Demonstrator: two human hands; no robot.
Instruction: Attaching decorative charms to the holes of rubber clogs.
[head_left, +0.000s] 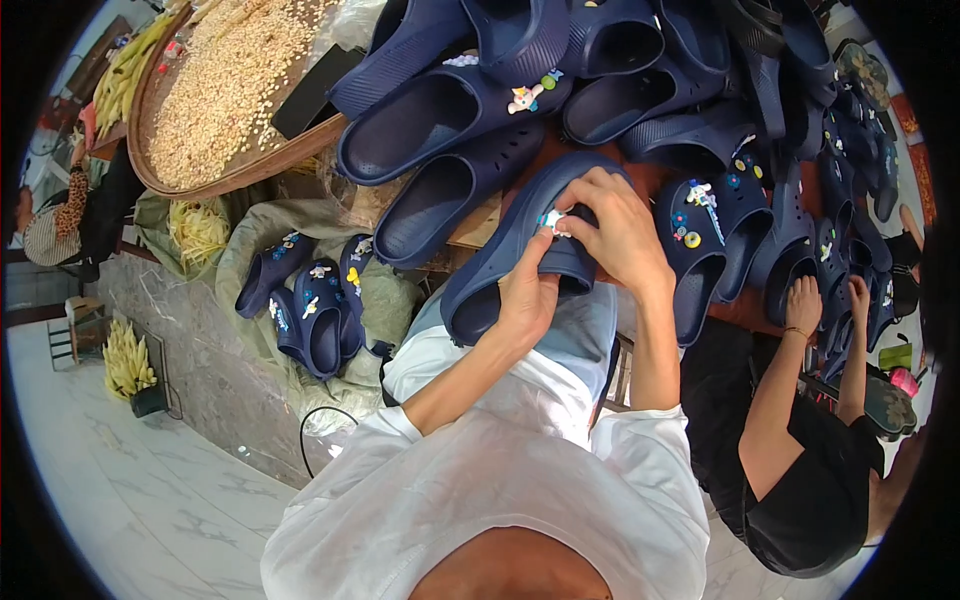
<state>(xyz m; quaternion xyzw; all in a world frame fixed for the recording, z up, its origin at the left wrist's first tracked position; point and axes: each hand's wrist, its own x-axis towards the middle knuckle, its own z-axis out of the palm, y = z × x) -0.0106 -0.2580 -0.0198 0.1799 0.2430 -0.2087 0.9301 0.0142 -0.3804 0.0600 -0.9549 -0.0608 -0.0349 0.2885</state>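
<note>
A navy blue clog lies tilted across my lap at the edge of the pile. My left hand grips its upper, the thumb pressing beside a small white and teal shoe charm. The fingers of that hand are partly hidden by the shoe. From the right, my right hand pinches the charm between thumb and fingertips against the clog's surface. Just beyond my hands sits a plain navy clog, and behind it another clog bearing a cartoon charm. To the right stands a decorated clog with several charms.
Several finished-looking clogs rest on a sack at left. A round tray of pale kernels is at the far left. On the right, a co-worker's hands reach among more clogs.
</note>
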